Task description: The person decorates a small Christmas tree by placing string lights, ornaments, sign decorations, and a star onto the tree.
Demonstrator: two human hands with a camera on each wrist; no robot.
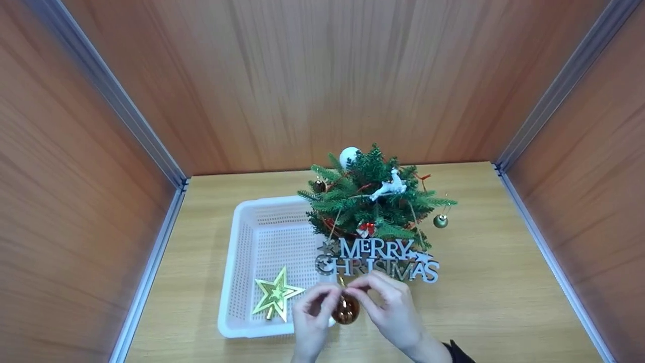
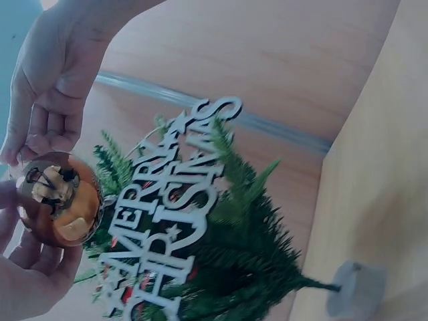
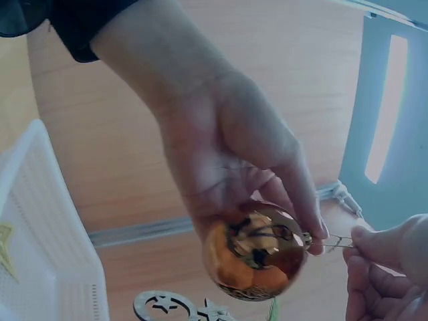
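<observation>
A shiny copper-coloured Christmas bauble [image 1: 346, 310] hangs between the two hands, in front of the small Christmas tree [image 1: 383, 212]. My left hand [image 1: 315, 315] pinches the thin hanging loop [image 3: 334, 242] above the bauble with thumb and forefinger. The thumb and forefinger of my right hand [image 1: 393, 310] pinch that loop lower down, close to the gold cap [image 3: 307, 239]. In the left wrist view, both sets of fingers meet at the bauble's [image 2: 60, 199] loop end. A silver "Merry Christmas" sign [image 1: 388, 257] hangs on the tree just beyond the hands.
A white plastic basket [image 1: 229, 282] stands left of the tree with a gold star topper [image 1: 277, 293] inside. The tree bears a white ball [image 1: 348, 156], a white reindeer [image 1: 390, 185] and a green bauble [image 1: 440, 221]. Wooden panels [image 1: 312, 85] enclose the table [image 1: 484, 282].
</observation>
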